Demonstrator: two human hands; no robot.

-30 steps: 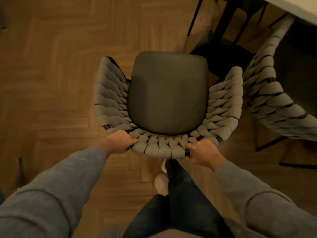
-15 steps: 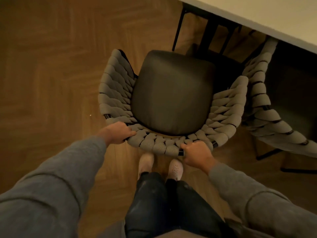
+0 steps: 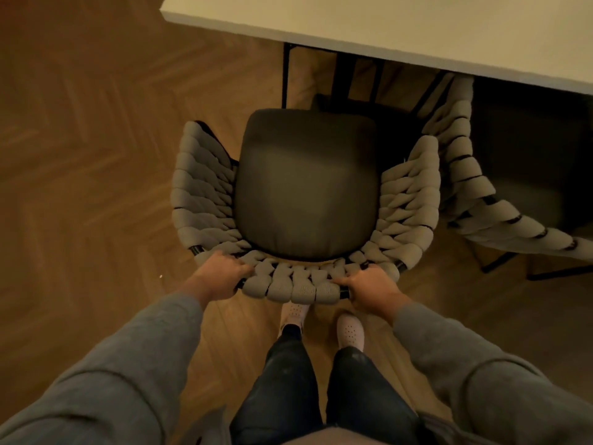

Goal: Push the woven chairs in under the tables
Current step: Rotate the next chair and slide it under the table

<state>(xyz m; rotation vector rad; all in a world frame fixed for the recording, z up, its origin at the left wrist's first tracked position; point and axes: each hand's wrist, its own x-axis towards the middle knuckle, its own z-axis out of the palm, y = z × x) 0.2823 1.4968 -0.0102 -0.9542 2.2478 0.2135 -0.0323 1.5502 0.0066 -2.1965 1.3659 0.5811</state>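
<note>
A: Grip: the top rim of the woven backrest (image 3: pixel 301 285) is gripped on both sides. The left hand (image 3: pixel 221 277) is curled over its left part and the right hand (image 3: pixel 369 285) over its right part, with the fingers wrapped round the rope.
B: Chair position?
A: The woven chair (image 3: pixel 308 187) is stood on the herringbone floor (image 3: pixel 80 155), just short of the white table (image 3: pixel 385 24), near its left corner. The seat is not covered by the tabletop.
B: Heading?
A: The open front is turned toward the table edge, the back toward the person. The back-to-front axis is laid straight from person to table.
B: Neighbours?
A: A second woven chair (image 3: pixel 465 175) is seen on the right, partly under the tabletop, just beside the right armrest.
</note>
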